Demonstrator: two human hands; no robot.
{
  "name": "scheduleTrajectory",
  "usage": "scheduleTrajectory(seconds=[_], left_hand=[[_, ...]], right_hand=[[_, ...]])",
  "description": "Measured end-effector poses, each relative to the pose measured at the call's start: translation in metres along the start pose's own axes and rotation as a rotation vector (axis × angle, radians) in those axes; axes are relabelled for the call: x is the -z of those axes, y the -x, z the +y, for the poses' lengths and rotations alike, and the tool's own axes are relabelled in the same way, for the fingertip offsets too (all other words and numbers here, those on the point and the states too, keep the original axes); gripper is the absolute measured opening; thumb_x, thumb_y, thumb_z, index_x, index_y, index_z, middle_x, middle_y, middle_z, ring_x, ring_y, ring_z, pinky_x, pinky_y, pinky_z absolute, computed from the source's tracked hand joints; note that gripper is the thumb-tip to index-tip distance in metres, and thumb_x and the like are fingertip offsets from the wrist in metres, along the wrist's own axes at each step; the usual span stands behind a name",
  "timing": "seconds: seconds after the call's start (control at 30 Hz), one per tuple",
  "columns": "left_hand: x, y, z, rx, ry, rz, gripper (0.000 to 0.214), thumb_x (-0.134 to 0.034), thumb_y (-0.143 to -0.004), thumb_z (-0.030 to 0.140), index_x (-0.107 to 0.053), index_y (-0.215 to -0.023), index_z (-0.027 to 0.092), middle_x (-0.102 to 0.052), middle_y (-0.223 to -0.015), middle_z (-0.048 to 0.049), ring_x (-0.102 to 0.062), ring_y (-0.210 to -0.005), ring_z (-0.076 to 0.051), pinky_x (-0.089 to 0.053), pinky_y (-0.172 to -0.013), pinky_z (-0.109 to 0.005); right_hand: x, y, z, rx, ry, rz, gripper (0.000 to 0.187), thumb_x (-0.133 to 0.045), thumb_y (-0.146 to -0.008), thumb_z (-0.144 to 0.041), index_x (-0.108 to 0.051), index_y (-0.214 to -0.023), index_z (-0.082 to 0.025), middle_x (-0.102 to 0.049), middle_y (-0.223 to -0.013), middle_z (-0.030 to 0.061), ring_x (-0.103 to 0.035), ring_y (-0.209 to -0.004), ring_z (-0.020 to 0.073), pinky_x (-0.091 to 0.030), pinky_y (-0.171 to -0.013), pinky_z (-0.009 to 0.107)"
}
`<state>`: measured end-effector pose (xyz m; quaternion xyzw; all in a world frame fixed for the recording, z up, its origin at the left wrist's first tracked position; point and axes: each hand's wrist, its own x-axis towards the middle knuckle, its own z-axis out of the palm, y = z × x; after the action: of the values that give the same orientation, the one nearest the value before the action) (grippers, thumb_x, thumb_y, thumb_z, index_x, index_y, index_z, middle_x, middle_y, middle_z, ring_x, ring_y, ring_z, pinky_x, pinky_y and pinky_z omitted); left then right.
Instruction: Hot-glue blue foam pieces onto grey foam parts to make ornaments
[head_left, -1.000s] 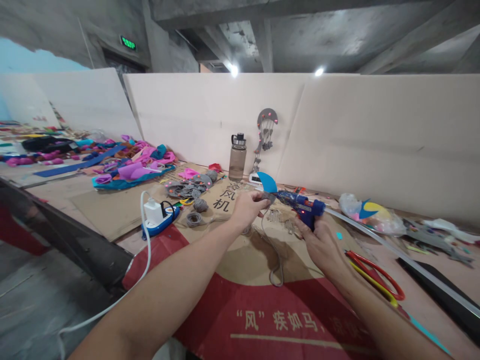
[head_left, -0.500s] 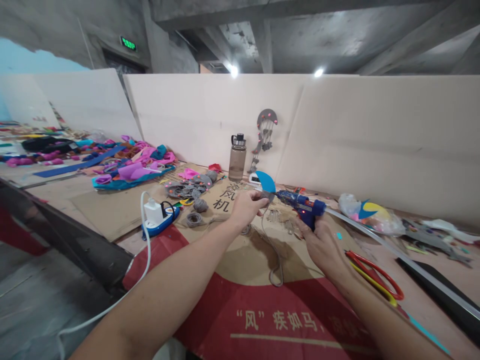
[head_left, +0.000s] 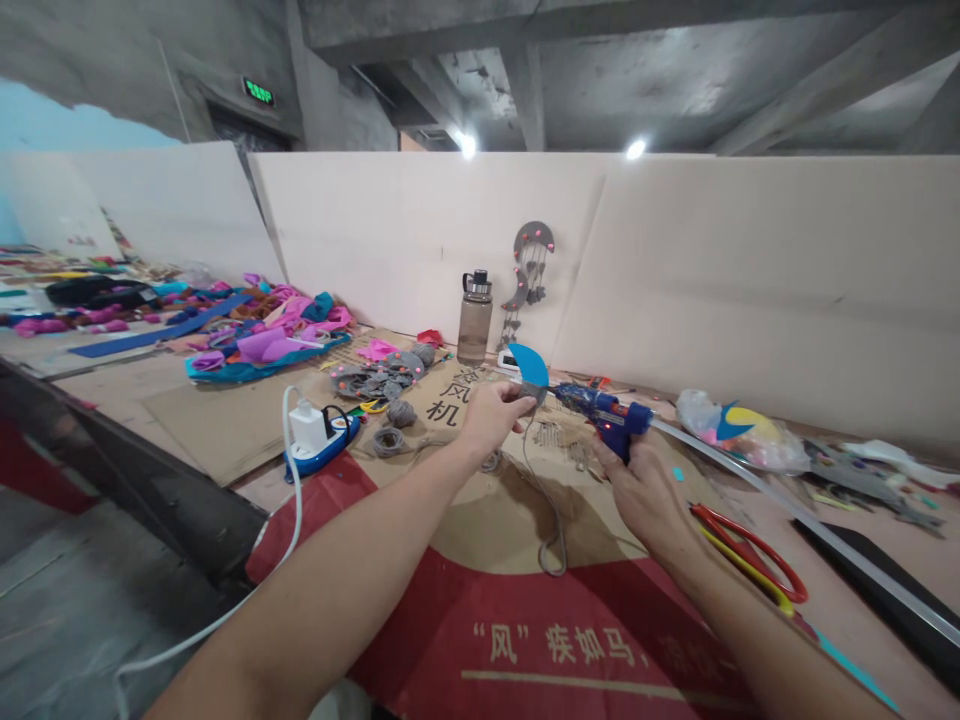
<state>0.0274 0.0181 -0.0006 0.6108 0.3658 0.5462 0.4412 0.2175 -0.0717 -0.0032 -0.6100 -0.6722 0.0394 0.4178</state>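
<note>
In the head view my left hand (head_left: 495, 412) pinches a curved felt piece (head_left: 529, 366), blue on its upper part and grey lower down. A grey cord (head_left: 553, 512) hangs from it and loops onto the cardboard (head_left: 487, 510). My right hand (head_left: 637, 485) is wrapped round a blue glue gun (head_left: 604, 412) with a small red light. Its nozzle points left and meets or nearly meets the felt's edge; I cannot tell which. A long clear glue stick (head_left: 750, 480) sticks out of the gun's back.
Red-and-yellow-handled scissors (head_left: 750, 560) lie right of my right hand. A water bottle (head_left: 475, 318) stands by the board, near a hanging grey felt ornament (head_left: 534, 262). Left are grey yarn balls (head_left: 401, 412), a power strip (head_left: 322, 450) with white cable, and coloured felt scraps (head_left: 270, 340).
Almost nothing differs. Both hands, the felt piece and the glue gun keep their places; the view has shifted very slightly.
</note>
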Motion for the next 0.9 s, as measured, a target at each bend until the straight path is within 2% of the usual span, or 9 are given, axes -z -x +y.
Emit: scheduleTrajectory(seconds=[0.27,0.43,0.5,0.57,0.63,0.7,0.77,0.83,0.9], left_hand=[[0.001,-0.002,-0.001,0.010,0.014,-0.013,0.013,-0.066,-0.073,0.024,-0.067,-0.077,0.012,-0.062,-0.070,-0.0004,-0.050,-0.049,-0.006,-0.045,-0.042,-0.019],[0.001,-0.002,0.000,0.032,0.077,-0.010,0.014,-0.067,-0.072,0.026,-0.067,-0.077,0.013,-0.061,-0.071,-0.0007,-0.052,-0.052,-0.007,-0.044,-0.044,-0.018],[0.001,-0.001,0.002,0.038,0.117,-0.011,0.014,-0.068,-0.071,0.026,-0.066,-0.076,0.013,-0.061,-0.071,-0.0010,-0.052,-0.055,-0.008,-0.045,-0.045,-0.019],[0.000,0.001,0.004,0.047,0.117,-0.025,0.015,-0.068,-0.071,0.027,-0.067,-0.079,0.013,-0.063,-0.074,-0.0019,-0.053,-0.058,-0.008,-0.045,-0.046,-0.019],[-0.001,0.002,0.006,0.048,0.063,-0.042,0.016,-0.066,-0.072,0.026,-0.068,-0.081,0.013,-0.065,-0.076,-0.0026,-0.055,-0.059,-0.009,-0.044,-0.047,-0.019],[0.000,0.003,0.007,0.014,-0.054,-0.031,0.015,-0.065,-0.073,0.026,-0.068,-0.080,0.013,-0.065,-0.073,-0.0019,-0.054,-0.057,-0.010,-0.042,-0.048,-0.020],[0.001,0.004,0.009,-0.066,-0.212,0.006,0.013,-0.064,-0.074,0.026,-0.068,-0.074,0.013,-0.063,-0.068,-0.0006,-0.053,-0.057,-0.010,-0.040,-0.051,-0.021],[0.001,0.005,0.010,-0.145,-0.356,0.044,0.015,-0.064,-0.075,0.025,-0.066,-0.066,0.014,-0.061,-0.063,0.0000,-0.052,-0.058,-0.010,-0.038,-0.055,-0.023],[0.001,0.005,0.011,-0.189,-0.467,0.062,0.016,-0.063,-0.076,0.023,-0.065,-0.062,0.014,-0.061,-0.061,-0.0003,-0.052,-0.059,-0.012,-0.038,-0.059,-0.024]], right_hand=[[-0.001,-0.001,0.001,-0.011,0.006,0.033,0.042,-0.045,-0.088,-0.054,-0.064,-0.095,-0.018,-0.065,-0.073,0.0065,-0.059,-0.069,0.0243,-0.042,-0.062,0.032],[-0.003,-0.005,0.009,-0.093,-0.007,0.078,0.032,-0.049,-0.083,-0.051,-0.055,-0.073,-0.022,-0.056,-0.059,0.0018,-0.052,-0.058,0.0200,-0.041,-0.057,0.032],[-0.007,-0.007,0.013,-0.157,-0.143,0.029,0.027,-0.054,-0.080,-0.048,-0.055,-0.076,-0.022,-0.055,-0.056,-0.0002,-0.052,-0.054,0.0190,-0.043,-0.054,0.032],[-0.014,-0.010,0.016,-0.249,-0.329,-0.075,0.025,-0.060,-0.076,-0.046,-0.057,-0.078,-0.021,-0.056,-0.054,-0.0008,-0.053,-0.049,0.0184,-0.044,-0.049,0.031],[-0.020,-0.013,0.020,-0.345,-0.471,-0.164,0.026,-0.065,-0.071,-0.046,-0.058,-0.073,-0.021,-0.058,-0.051,0.0003,-0.054,-0.045,0.0181,-0.045,-0.045,0.031],[-0.024,-0.018,0.025,-0.419,-0.513,-0.207,0.026,-0.069,-0.068,-0.045,-0.057,-0.067,-0.022,-0.060,-0.050,0.0018,-0.055,-0.043,0.0181,-0.046,-0.043,0.031],[-0.023,-0.024,0.034,-0.445,-0.468,-0.253,0.027,-0.067,-0.069,-0.047,-0.054,-0.063,-0.023,-0.060,-0.048,0.0028,-0.055,-0.042,0.0185,-0.045,-0.043,0.032],[-0.018,-0.029,0.042,-0.395,-0.300,-0.264,0.031,-0.063,-0.071,-0.047,-0.051,-0.056,-0.024,-0.056,-0.044,0.0025,-0.054,-0.040,0.0189,-0.044,-0.044,0.032],[-0.011,-0.031,0.046,-0.241,-0.086,-0.151,0.031,-0.063,-0.070,-0.045,-0.050,-0.051,-0.024,-0.053,-0.044,0.0023,-0.054,-0.046,0.0199,-0.044,-0.050,0.034]])
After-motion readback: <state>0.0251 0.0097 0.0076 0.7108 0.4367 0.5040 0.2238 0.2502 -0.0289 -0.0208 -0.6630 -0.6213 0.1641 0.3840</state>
